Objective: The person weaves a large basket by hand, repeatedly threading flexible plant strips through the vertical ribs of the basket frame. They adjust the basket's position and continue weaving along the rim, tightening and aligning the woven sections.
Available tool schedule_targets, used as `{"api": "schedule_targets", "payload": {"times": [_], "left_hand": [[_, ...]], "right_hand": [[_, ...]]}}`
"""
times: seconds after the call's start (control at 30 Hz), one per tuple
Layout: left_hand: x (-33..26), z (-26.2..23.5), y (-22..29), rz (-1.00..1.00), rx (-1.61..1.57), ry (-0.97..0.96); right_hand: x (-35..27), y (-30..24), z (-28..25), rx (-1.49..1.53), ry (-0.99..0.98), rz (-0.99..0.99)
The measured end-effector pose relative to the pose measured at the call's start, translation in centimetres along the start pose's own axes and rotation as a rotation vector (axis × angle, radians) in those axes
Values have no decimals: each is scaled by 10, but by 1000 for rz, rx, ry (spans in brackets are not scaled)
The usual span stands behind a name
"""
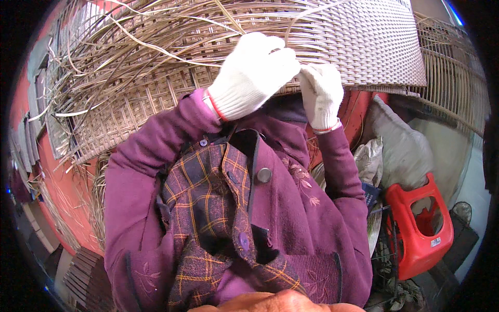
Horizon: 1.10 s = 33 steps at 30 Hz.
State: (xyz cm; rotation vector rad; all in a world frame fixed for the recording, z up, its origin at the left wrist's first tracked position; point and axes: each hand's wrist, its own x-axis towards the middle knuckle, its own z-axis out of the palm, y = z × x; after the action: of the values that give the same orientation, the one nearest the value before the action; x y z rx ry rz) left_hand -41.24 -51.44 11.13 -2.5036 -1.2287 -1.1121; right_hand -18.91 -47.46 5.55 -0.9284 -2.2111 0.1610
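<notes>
White-gloved left hand [253, 76], white-gloved right hand [322, 95] close together, fingers bent, at brown woven wicker panel [371, 49]; cannot tell if either pinches anything

The left hand [253, 74], in a white knitted glove, hid part of the large brown woven panel [364, 49], which the top edge cut off. Whether the right hand [320, 94], in a matching white glove, pinched a strand could not be told. A small white label [435, 242] on the red plastic stool [413, 260] was unreadable.
</notes>
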Motion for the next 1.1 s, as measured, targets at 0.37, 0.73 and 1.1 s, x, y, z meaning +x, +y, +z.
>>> {"api": "schedule_targets", "payload": {"times": [0.37, 0.73, 1.1], "left_hand": [[-43, -97, 16, -137, -172, -546], [-63, -90, 27, -340, -205, -540], [-61, -101, -8, -543, -293, -524]], "right_hand": [[-37, -47, -64, 287, -351, -92], [-38, -60, -57, 243, -342, 157], [-31, 43, -127, -565, -323, 187]]}}
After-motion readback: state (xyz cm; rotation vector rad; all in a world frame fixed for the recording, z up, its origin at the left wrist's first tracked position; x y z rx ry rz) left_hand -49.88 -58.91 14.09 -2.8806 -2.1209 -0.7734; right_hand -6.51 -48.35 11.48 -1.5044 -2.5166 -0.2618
